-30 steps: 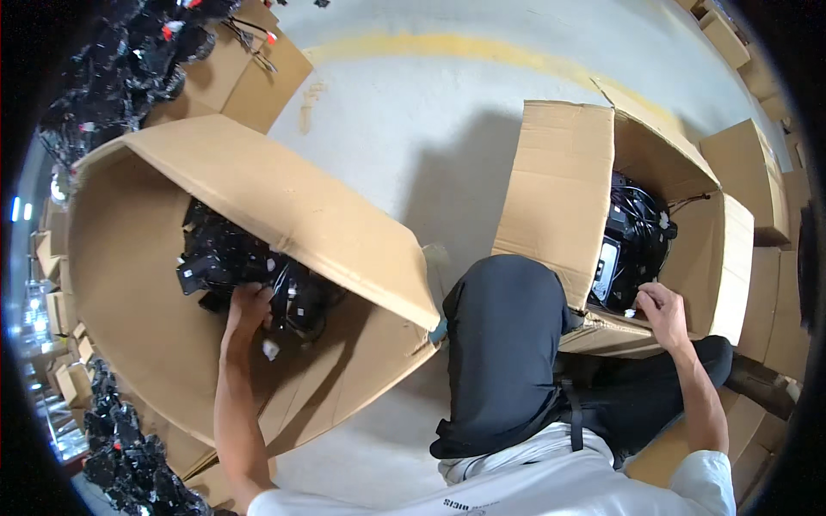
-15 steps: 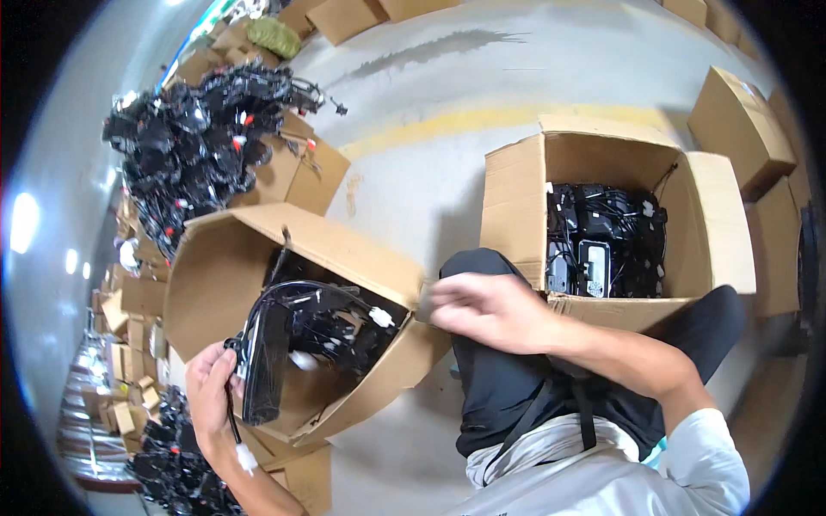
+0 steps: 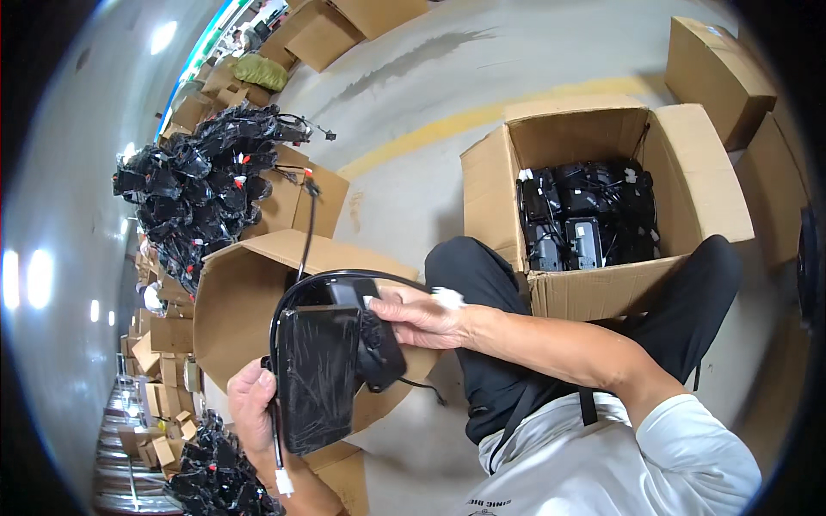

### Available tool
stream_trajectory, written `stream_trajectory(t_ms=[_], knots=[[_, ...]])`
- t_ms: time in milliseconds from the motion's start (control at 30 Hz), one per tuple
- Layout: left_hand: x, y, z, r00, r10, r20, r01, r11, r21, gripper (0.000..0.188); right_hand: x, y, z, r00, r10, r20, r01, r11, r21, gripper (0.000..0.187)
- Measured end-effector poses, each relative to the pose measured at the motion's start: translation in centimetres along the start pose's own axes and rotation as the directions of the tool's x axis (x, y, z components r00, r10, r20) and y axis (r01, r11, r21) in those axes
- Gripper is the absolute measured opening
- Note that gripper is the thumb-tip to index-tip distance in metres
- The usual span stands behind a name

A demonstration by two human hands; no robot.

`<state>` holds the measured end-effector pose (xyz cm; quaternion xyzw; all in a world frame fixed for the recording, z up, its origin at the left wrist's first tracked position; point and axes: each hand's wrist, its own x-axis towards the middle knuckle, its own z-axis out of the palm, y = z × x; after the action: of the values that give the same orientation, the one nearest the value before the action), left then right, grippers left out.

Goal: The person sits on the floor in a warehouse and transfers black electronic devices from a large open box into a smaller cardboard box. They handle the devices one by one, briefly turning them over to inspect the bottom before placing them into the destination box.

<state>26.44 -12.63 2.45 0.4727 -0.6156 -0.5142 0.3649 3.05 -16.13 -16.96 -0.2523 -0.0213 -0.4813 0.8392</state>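
In my left hand is a flat black rectangular unit wrapped in clear film, its fingers closed on the left edge. A thin black cable with a white plug hangs beside that hand. My right hand grips a second black part, which lies partly behind the first unit. Over both parts arches a black cable; a white connector shows by my right wrist. Both parts are above the tilted open carton on the left, and they hide most of its inside.
Between my knees stands an open carton with several black units and cables inside. A heap of black wrapped parts is at far left, another heap at lower left. More cartons stand at far right.
My right hand has moved left from near my knee and now holds a second black part. The left unit has turned, so its broad face shows. The whole view has shifted slightly.
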Motion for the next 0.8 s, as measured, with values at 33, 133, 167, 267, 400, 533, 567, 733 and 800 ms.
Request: stream_trajectory(t_ms=[33, 133, 167, 267, 400, 533, 567, 733, 800], knots=[[0.3, -0.2, 0.6, 0.999, 0.033, 0.013, -0.033, 0.999, -0.043, 0.036, -0.2, -0.1, 0.1, 0.999, -0.04, -0.036, 0.042, 0.998, 0.053, 0.073], [0.7, -1.9, 0.8, 0.993, 0.097, -0.073, -0.1, 0.994, -0.034, 0.034, -1.7, -0.6, 0.2, 0.921, -0.182, -0.344, 0.169, 0.983, -0.068, 0.041], [1.0, -3.0, 1.7, 0.992, 0.083, -0.096, -0.089, 0.994, -0.058, 0.03, -2.5, -1.7, -1.0, 0.89, -0.224, -0.396, 0.197, 0.974, -0.108, 0.037], [1.4, -7.5, 2.7, 0.996, -0.018, -0.092, -0.014, 0.942, -0.334, 0.023, -5.2, -5.9, -0.5, 0.809, -0.363, -0.461, 0.318, 0.932, -0.176, 0.041], [1.4, -14.0, 0.5, 0.988, 0.01, -0.153, -0.078, 0.893, -0.443, 0.034, -7.7, -8.9, 1.1, 0.664, -0.586, -0.464, 0.271, 0.767, -0.581, 0.041], [2.9, -15.0, -0.1, 0.994, 0.015, -0.112, -0.076, 0.825, -0.56, 0.04, -13.0, -11.4, 4.5, 0.936, -0.231, -0.267, -0.092, 0.571, -0.816, 0.045], [3.5, -15.5, 0.1, 0.992, 0.002, -0.127, -0.075, 0.813, -0.577, 0.041, -13.0, -11.0, 5.0, 0.983, -0.151, -0.104, -0.014, 0.502, -0.865, 0.047], [4.5, -15.1, 8.4, 0.983, -0.177, -0.039, 0.128, 0.831, -0.542, 0.043, -7.3, -6.0, 5.4, 0.892, -0.451, -0.017, 0.298, 0.616, -0.729, 0.056], [4.6, -13.1, 13.4, 0.971, -0.238, 0.007, 0.19, 0.757, -0.625, 0.042, -6.3, -5.2, 3.5, 0.766, -0.625, -0.147, 0.288, 0.539, -0.791, 0.065]])
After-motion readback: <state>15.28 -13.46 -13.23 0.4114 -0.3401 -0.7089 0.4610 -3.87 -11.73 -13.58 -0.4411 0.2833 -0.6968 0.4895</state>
